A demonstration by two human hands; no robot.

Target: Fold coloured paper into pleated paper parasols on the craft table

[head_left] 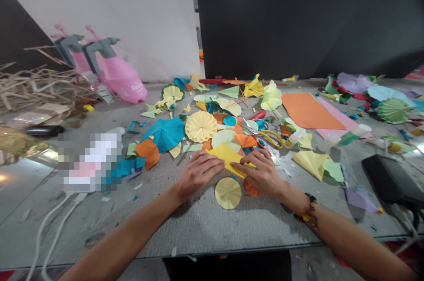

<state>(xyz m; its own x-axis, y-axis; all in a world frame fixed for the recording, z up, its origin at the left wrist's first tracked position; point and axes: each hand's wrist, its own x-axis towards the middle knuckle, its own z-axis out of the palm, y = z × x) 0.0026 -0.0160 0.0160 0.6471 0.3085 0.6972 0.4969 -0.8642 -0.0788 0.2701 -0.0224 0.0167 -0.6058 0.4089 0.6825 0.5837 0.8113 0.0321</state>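
A folded piece of yellow paper (225, 153) lies between my two hands near the table's middle. My left hand (200, 171) has its fingers closed on the paper's left edge. On the other side my right hand (261, 171) grips the right part, its fingers laid across the paper. Just below sits a pale yellow pleated paper circle (228, 193), with a small orange paper piece (251, 188) partly under my right hand. Beyond the hands are a cream pleated disc (201, 126), a blue pleated paper (165, 133) and scissors with yellow handles (273, 138).
Pink spray bottles (121, 77) stand at the back left near a heap of thin wooden sticks (29, 82). Orange sheets (311, 111) lie at the back right. A black box-shaped device (392, 179) is at right, white cables (54, 228) at left. Paper scraps are scattered around.
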